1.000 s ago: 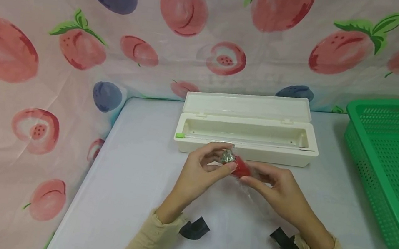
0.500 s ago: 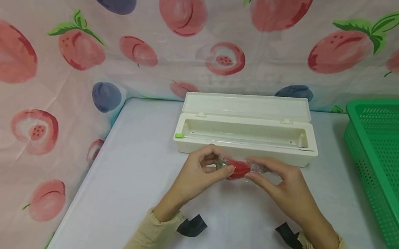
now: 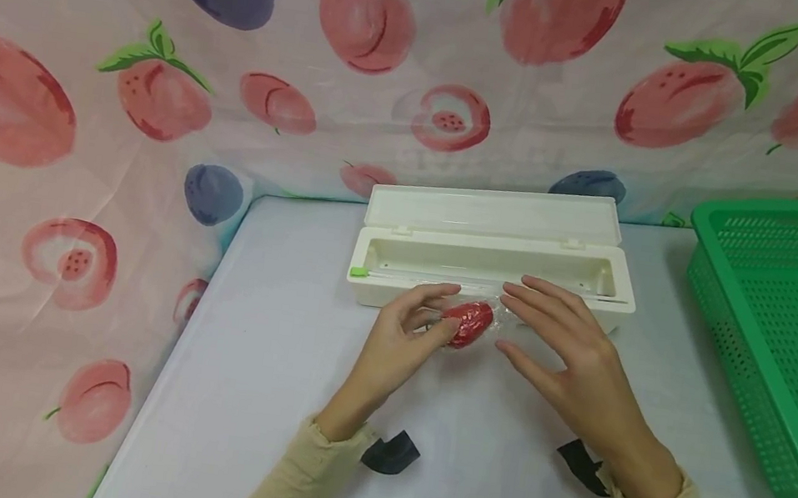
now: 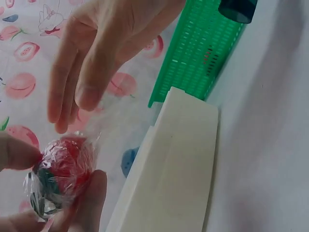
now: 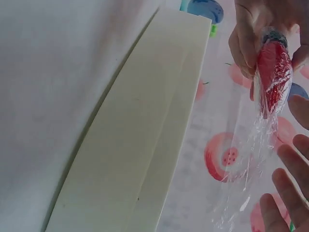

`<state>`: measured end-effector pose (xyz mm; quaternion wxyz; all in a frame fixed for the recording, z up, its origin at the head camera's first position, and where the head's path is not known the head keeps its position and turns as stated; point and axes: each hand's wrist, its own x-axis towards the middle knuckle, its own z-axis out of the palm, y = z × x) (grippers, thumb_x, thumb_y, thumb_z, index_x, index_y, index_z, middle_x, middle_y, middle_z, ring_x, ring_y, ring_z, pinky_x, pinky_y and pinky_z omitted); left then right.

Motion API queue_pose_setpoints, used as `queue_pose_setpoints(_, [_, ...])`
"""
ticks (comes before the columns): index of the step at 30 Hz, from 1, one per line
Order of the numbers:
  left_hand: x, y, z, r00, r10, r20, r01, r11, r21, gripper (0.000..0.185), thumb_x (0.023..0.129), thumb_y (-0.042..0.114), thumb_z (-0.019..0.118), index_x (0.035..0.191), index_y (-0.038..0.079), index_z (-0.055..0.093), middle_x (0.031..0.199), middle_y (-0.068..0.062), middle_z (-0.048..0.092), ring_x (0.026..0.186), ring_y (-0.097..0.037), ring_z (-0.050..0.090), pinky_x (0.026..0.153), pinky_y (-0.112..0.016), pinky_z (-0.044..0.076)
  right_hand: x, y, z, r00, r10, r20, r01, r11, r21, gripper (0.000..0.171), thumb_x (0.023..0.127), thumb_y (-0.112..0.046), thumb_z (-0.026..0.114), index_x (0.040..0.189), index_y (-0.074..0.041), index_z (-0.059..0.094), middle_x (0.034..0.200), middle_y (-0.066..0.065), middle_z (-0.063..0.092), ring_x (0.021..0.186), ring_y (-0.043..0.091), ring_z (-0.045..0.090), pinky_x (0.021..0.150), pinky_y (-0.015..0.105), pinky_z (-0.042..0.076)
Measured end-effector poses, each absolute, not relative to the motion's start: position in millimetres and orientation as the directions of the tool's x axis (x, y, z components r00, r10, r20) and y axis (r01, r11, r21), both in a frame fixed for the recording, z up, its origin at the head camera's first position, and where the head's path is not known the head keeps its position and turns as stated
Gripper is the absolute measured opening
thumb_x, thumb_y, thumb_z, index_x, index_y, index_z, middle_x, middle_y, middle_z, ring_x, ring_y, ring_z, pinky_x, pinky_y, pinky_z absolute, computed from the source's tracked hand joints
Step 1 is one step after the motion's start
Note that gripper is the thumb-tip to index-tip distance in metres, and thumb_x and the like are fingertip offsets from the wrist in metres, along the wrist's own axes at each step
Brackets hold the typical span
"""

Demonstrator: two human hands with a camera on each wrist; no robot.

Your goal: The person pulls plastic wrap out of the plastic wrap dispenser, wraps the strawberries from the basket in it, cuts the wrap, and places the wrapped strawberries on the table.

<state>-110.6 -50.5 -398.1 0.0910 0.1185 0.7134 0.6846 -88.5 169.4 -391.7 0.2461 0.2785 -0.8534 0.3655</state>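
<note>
Item: red strawberry [image 3: 468, 323], mostly wrapped in cling film [image 5: 251, 164], near table's [image 3: 262, 366] far edge, before open dispenser box [image 3: 495, 266]. Left hand [image 3: 405, 342] pinches it; right hand [image 3: 568, 347] spread, empty. Film tail remains loose.

Left hand [image 3: 407, 330] low over the table's middle, thumb and fingertips pinched together, wrist bent inward. Right hand [image 3: 567, 351] just beside it, fingers straight and spread, palm down, gripping nothing.
</note>
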Motion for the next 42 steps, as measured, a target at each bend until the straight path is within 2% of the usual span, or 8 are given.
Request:
queue_pose_setpoints(5, [-108, -49, -398, -0.946, 0.318, 0.058, 0.073, 0.038, 0.997, 0.036, 0.096, 0.01, 0.062, 0.132, 0.003, 0.061, 0.13, -0.014, 0.06, 0.106, -0.019, 0.062, 0.085, -0.03, 0.058, -90, 170, -393, -0.693, -0.327, 0.642, -0.672, 0.615, -0.413, 0.058, 0.099, -0.052, 0.047, 0.13, -0.007, 0.065, 0.137, 0.008, 0.061, 0.136, 0.029, 0.045, 0.115, 0.015, 0.027])
queue_pose_setpoints(7, [-107, -48, -398, -0.937, 0.343, 0.068, 0.081, 0.024, 0.996, 0.035, 0.097, 0.009, 0.061, 0.131, 0.001, 0.062, 0.129, -0.015, 0.06, 0.106, -0.019, 0.062, 0.085, -0.031, 0.059, -90, 170, -394, -0.688, -0.339, 0.641, -0.671, 0.634, -0.385, 0.047, 0.096, -0.039, 0.064, 0.13, -0.007, 0.065, 0.138, 0.008, 0.06, 0.136, 0.029, 0.045, 0.116, 0.014, 0.026])
queue_pose_setpoints(9, [-106, -46, -397, -0.929, 0.363, 0.068, 0.078, 0.015, 0.997, 0.034, 0.097, 0.008, 0.061, 0.13, 0.0, 0.062, 0.13, -0.015, 0.06, 0.106, -0.019, 0.063, 0.085, -0.031, 0.059, -90, 170, -395, -0.682, -0.347, 0.644, -0.671, 0.647, -0.361, 0.046, 0.088, -0.021, 0.078, 0.13, -0.007, 0.065, 0.138, 0.008, 0.06, 0.135, 0.031, 0.045, 0.116, 0.014, 0.025])
queue_pose_setpoints(12, [-104, -44, -396, -0.92, 0.39, 0.046, 0.063, 0.03, 0.998, 0.034, 0.096, 0.007, 0.062, 0.129, -0.001, 0.062, 0.129, -0.014, 0.062, 0.108, -0.019, 0.064, 0.085, -0.029, 0.058, -90, 170, -395, -0.675, -0.348, 0.65, -0.669, 0.66, -0.342, 0.067, 0.066, 0.006, 0.087, 0.128, -0.007, 0.066, 0.136, 0.009, 0.061, 0.132, 0.032, 0.046, 0.116, 0.015, 0.025])
queue_pose_setpoints(22, [-102, -45, -391, -0.883, 0.469, -0.026, 0.034, 0.12, 0.992, 0.038, 0.092, 0.008, 0.069, 0.127, -0.005, 0.062, 0.117, -0.018, 0.069, 0.099, -0.018, 0.07, 0.085, -0.026, 0.058, -91, 173, -397, -0.687, -0.395, 0.61, -0.67, 0.67, -0.32, 0.063, 0.072, 0.005, 0.083, 0.131, -0.008, 0.065, 0.138, 0.009, 0.061, 0.135, 0.031, 0.045, 0.119, 0.021, 0.025])
queue_pose_setpoints(31, [-101, -48, -388, -0.854, 0.515, -0.073, 0.003, 0.146, 0.989, 0.039, 0.091, 0.007, 0.069, 0.128, -0.004, 0.062, 0.118, -0.017, 0.069, 0.096, -0.015, 0.071, 0.083, -0.026, 0.059, -93, 172, -398, -0.66, -0.433, 0.614, -0.706, 0.637, -0.309, 0.073, 0.071, 0.006, 0.081, 0.138, -0.016, 0.06, 0.141, 0.006, 0.059, 0.137, 0.03, 0.045, 0.119, 0.032, 0.03])
queue_pose_setpoints(37, [-100, -51, -385, -0.831, 0.549, -0.085, 0.01, 0.167, 0.986, 0.043, 0.087, 0.007, 0.074, 0.127, -0.003, 0.063, 0.12, -0.016, 0.069, 0.096, -0.014, 0.072, 0.084, -0.025, 0.058, -94, 174, -402, -0.682, -0.43, 0.592, -0.701, 0.617, -0.359, 0.066, 0.074, 0.007, 0.079, 0.135, -0.014, 0.063, 0.134, 0.005, 0.063, 0.131, 0.028, 0.05, 0.118, 0.02, 0.027])
queue_pose_setpoints(42, [-100, -50, -386, -0.834, 0.55, -0.034, 0.056, 0.147, 0.988, 0.042, 0.086, 0.005, 0.075, 0.126, -0.004, 0.064, 0.123, -0.016, 0.068, 0.102, -0.015, 0.07, 0.091, -0.031, 0.057, -94, 170, -409, -0.745, -0.347, 0.569, -0.652, 0.557, -0.514, 0.054, 0.075, 0.013, 0.076, 0.123, -0.011, 0.071, 0.118, 0.005, 0.072, 0.114, 0.023, 0.063, 0.106, 0.007, 0.034])
